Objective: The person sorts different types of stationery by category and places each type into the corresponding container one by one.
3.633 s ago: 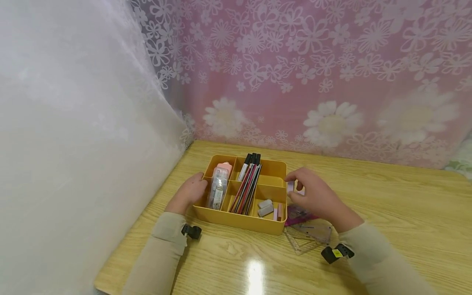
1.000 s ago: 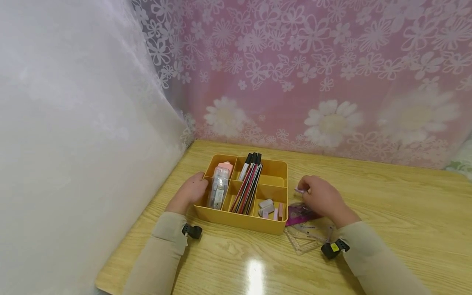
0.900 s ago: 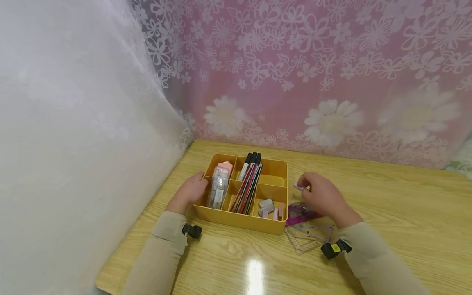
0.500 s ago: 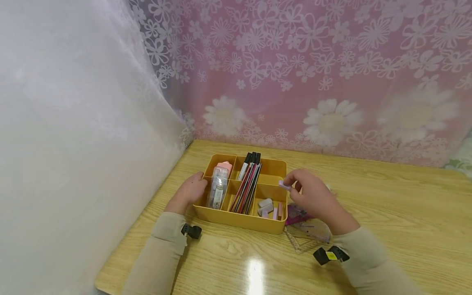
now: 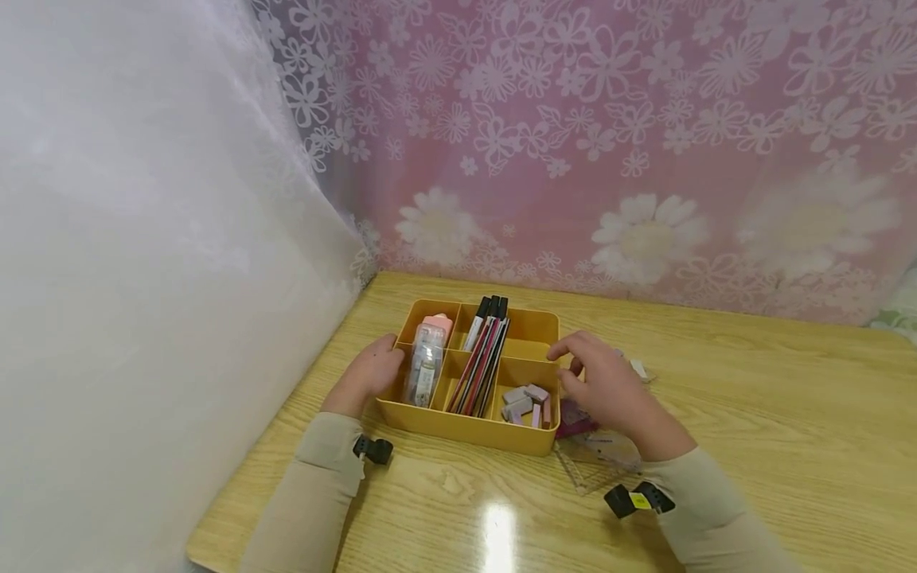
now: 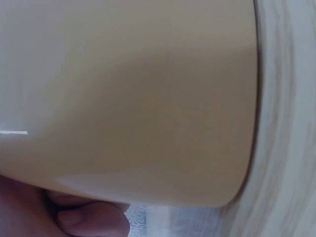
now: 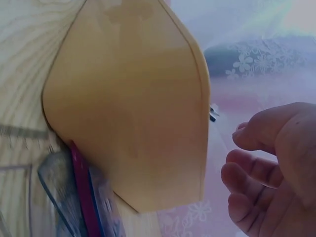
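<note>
A yellow divided organizer box (image 5: 458,430) stands on the table. My left hand (image 5: 372,370) grips its left wall; in the left wrist view some curled fingers (image 6: 96,219) show beside the wall. Over the box's right rim hovers my right hand (image 5: 609,386), its fingers loosely bent with nothing between them, as the right wrist view shows. Below it, the front right compartment holds grey erasers (image 5: 517,407) and small pink and purple blocks, one purple block (image 5: 536,392) lying on top. Pencils (image 5: 478,370) lean across the middle, and a clear plastic case (image 5: 426,370) lies at left.
Right of the box lie a magenta-edged item (image 5: 575,422) and clear rulers (image 5: 595,461), partly under my right arm. A small white piece (image 5: 639,368) lies behind my right hand. Black-capped markers (image 5: 476,322) stick up from the box's back.
My right hand has carried a small purple block from right of the box over its rim and let it go in the front right compartment. The left hand stays put.
</note>
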`<state>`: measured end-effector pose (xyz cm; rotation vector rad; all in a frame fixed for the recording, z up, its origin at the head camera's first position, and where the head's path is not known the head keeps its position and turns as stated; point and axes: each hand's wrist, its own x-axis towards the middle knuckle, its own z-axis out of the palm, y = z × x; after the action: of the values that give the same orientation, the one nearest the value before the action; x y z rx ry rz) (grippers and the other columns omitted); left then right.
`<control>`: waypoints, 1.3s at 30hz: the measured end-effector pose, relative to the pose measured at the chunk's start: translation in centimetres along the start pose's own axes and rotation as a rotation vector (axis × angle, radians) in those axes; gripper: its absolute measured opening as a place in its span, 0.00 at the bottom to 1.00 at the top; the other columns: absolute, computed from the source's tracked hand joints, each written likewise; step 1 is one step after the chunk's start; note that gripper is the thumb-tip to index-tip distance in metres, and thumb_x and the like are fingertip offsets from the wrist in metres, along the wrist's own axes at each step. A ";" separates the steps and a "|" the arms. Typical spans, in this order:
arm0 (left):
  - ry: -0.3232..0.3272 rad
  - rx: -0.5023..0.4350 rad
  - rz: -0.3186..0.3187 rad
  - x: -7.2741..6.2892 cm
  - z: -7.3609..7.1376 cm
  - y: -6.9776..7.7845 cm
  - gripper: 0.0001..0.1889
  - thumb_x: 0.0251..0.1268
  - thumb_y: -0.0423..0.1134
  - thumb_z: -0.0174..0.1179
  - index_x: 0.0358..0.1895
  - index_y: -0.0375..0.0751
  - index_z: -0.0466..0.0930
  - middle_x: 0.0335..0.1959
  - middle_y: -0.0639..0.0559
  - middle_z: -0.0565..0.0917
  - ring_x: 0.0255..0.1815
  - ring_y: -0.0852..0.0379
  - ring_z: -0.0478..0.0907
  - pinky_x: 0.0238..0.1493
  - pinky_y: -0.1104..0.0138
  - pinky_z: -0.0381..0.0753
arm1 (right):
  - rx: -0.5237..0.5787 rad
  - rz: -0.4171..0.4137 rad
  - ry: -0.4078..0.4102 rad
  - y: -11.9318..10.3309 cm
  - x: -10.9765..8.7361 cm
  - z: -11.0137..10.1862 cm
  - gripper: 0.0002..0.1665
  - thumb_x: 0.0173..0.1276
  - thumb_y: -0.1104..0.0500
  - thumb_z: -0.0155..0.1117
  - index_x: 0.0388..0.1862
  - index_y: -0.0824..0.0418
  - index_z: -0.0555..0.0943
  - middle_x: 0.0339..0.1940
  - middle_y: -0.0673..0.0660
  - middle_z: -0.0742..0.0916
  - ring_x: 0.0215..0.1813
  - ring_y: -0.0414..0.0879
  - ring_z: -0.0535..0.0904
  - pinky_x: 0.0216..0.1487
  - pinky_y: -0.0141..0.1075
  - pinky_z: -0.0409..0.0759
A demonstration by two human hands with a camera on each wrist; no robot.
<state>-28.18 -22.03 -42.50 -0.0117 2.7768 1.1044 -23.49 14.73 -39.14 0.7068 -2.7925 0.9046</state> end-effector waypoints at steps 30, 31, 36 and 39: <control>0.004 -0.030 0.009 -0.2 0.0 0.0 0.25 0.78 0.45 0.38 0.66 0.33 0.70 0.62 0.37 0.77 0.63 0.41 0.73 0.66 0.45 0.68 | -0.074 0.169 -0.199 10.4 -0.5 -2.3 0.35 0.75 0.57 0.60 0.74 0.72 0.66 0.69 0.78 0.71 0.67 0.75 0.67 0.62 0.69 0.67; 0.003 -0.029 0.009 -0.2 0.0 0.0 0.25 0.78 0.44 0.38 0.66 0.33 0.70 0.62 0.37 0.77 0.63 0.41 0.73 0.66 0.45 0.68 | -0.076 0.165 -0.205 10.5 -0.5 -2.3 0.35 0.75 0.57 0.60 0.75 0.72 0.65 0.69 0.78 0.71 0.68 0.76 0.65 0.63 0.69 0.66; 0.004 -0.017 0.010 -0.1 0.0 0.0 0.25 0.78 0.44 0.37 0.67 0.33 0.69 0.63 0.38 0.76 0.63 0.41 0.72 0.67 0.45 0.68 | -0.109 0.160 -0.220 10.7 -0.4 -1.9 0.35 0.73 0.57 0.59 0.74 0.71 0.67 0.68 0.78 0.71 0.67 0.75 0.67 0.62 0.69 0.67; 0.006 -0.014 0.008 -0.1 0.0 0.0 0.25 0.78 0.44 0.38 0.67 0.33 0.69 0.63 0.38 0.76 0.63 0.42 0.72 0.67 0.45 0.68 | -0.158 0.167 -0.214 10.8 -0.2 -1.4 0.31 0.72 0.56 0.59 0.71 0.69 0.73 0.67 0.77 0.72 0.65 0.74 0.70 0.61 0.68 0.69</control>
<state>-28.07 -22.02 -42.45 -0.0050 2.7773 1.1271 -28.39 23.35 -43.70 0.5853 -3.1091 0.6569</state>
